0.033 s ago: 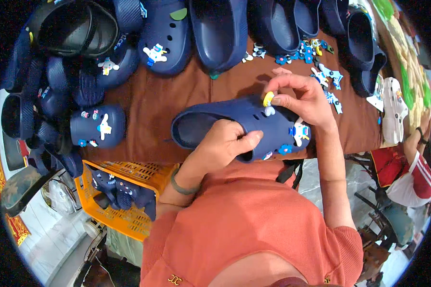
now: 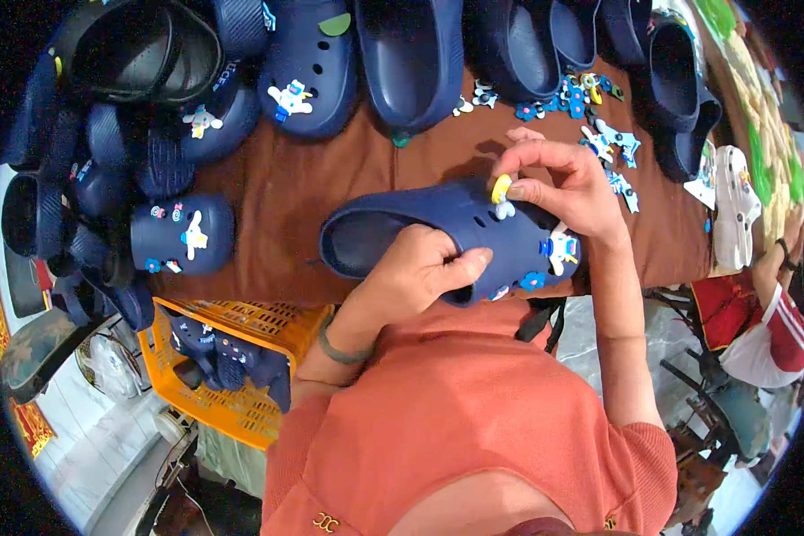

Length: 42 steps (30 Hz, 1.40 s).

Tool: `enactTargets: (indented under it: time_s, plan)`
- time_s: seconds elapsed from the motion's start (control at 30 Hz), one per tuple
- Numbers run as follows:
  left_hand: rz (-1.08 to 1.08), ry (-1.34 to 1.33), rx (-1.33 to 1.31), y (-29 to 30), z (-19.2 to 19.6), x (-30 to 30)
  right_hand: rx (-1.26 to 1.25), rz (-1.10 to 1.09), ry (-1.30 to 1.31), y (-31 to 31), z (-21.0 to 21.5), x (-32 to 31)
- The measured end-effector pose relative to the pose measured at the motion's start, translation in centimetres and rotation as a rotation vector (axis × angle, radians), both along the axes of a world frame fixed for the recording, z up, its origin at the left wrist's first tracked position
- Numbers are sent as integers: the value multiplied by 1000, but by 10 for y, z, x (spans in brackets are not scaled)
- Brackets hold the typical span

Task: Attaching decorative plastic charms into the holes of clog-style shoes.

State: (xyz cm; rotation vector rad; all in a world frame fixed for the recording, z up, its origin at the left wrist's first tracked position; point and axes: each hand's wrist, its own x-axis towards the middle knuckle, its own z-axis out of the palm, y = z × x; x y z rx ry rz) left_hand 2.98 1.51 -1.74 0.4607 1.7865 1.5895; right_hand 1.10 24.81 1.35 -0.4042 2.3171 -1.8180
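A navy clog lies on its sole on the brown cloth, its toe pointing right. My left hand grips it at the opening, thumb on top. On the toe sit a white figure charm, a blue flower charm and, near the front edge, a partly visible pink-and-blue charm. My right hand pinches a small shoe charm, yellow with a pale part below, between thumb and finger. That charm is over the clog's far side, at the holes; whether it is seated in one is unclear.
Loose charms lie beyond my right hand. Several navy clogs line the far edge and pile up at left, one decorated clog nearer. An orange basket of clogs stands below left. A white clog and another person's arm are at right.
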Motion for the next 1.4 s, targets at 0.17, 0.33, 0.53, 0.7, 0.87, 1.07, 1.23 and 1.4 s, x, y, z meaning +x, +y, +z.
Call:
enactTargets:
  time_s: [0.17,0.33,0.53,0.7,0.87,1.07,1.23,1.4]
  plan:
    - [-54,52,156,-2,3,0,20,106,138,-2,1,2]
    - [-58,160,257,0,0,2,142,251,195,-6,9,0]
    - [-41,82,289,0,5,6,134,257,271,-18,12,1]
    - [-87,138,264,-2,0,5,200,302,279,-17,15,0]
    - [-138,130,218,-6,-2,3,175,232,266,-19,16,3]
    - [-71,108,295,-2,-1,6,372,181,548,-19,15,14]
    - [-156,54,207,-5,-1,3,574,160,629,-23,16,30]
    - [-170,27,171,-7,12,0,698,101,713,-30,23,41]
